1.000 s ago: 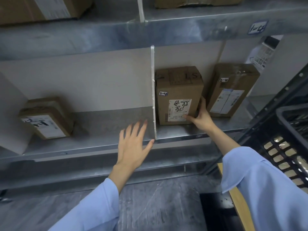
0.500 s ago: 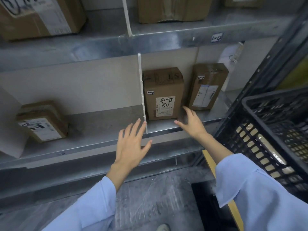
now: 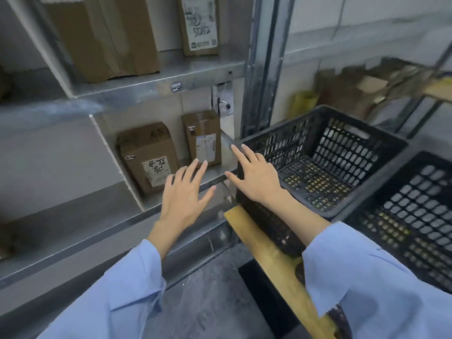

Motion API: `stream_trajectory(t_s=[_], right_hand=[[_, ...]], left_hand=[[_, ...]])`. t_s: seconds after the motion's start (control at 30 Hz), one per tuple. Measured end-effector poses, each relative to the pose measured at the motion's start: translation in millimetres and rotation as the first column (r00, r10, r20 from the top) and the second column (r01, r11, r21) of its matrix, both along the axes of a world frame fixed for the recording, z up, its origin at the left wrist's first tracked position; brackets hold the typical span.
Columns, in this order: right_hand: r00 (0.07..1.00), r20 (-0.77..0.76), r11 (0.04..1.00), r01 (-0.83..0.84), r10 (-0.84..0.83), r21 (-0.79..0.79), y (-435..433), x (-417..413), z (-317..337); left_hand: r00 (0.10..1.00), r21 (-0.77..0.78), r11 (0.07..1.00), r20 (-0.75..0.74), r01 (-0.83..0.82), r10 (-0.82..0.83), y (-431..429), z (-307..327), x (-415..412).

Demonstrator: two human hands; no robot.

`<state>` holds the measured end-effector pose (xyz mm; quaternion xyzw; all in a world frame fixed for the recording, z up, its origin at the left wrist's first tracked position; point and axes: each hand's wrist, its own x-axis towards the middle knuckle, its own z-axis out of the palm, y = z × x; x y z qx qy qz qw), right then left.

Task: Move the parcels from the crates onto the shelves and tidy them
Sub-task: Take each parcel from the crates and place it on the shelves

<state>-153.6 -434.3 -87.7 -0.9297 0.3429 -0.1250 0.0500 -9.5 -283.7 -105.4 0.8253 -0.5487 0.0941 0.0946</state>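
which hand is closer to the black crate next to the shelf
Right. The right hand lies over the black crate at its near left corner, seemingly touching the rim. The left hand is apart to the crate's left, before the shelf edge.

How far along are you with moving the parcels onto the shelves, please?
A wide parcel and a narrow parcel stand on the lower shelf. The left hand and right hand are empty, by the near crate. That crate shows no parcel; the second crate is partly visible.
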Motion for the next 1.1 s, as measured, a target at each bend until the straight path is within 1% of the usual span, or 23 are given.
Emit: stream_trajectory(t_s=[0.07,0.13,0.27,0.43,0.57,0.67,0.77,0.9,1.0,1.1], right_hand=[[0.999,0.016,0.999,0.041,-0.041,-0.022,-10,-30,16],[0.995,0.038,0.995,0.097,-0.096,-0.009,-20,-59,26],[0.977,0.036,0.978,0.210,-0.210,0.008,-37,-106,33],[0.959,0.037,0.955,0.276,-0.282,0.113,-58,-138,24],[0.948,0.022,0.933,0.309,-0.319,0.184,-79,-147,8],[0.946,0.003,0.923,0.316,-0.324,0.219,-98,-147,-5],[0.940,-0.014,0.892,0.329,-0.342,0.309,-116,-142,-19],[0.929,-0.050,0.821,0.349,-0.368,0.452,-136,-131,-33],[0.927,-0.066,0.788,0.351,-0.370,0.505,-146,-123,-46],[0.920,-0.116,0.748,0.374,-0.374,0.548,-152,-119,-60]], left_hand=[[0.998,-0.029,0.998,0.028,0.056,-0.056,-20,14,-18],[0.993,-0.045,0.993,0.046,0.108,-0.106,-39,26,-36],[0.980,-0.037,0.980,0.051,0.194,-0.192,-77,42,-63],[0.951,0.008,0.954,0.076,0.299,-0.299,-128,44,-78],[0.905,0.073,0.916,0.145,0.394,-0.401,-170,39,-75],[0.856,0.141,0.869,0.156,0.475,-0.493,-204,31,-64],[0.804,0.225,0.806,0.126,0.548,-0.581,-237,20,-47],[0.731,0.305,0.707,0.050,0.638,-0.681,-278,3,-31],[0.671,0.343,0.628,-0.009,0.699,-0.742,-305,-12,-23],[0.619,0.414,0.545,-0.060,0.729,-0.783,-323,-30,-20]])
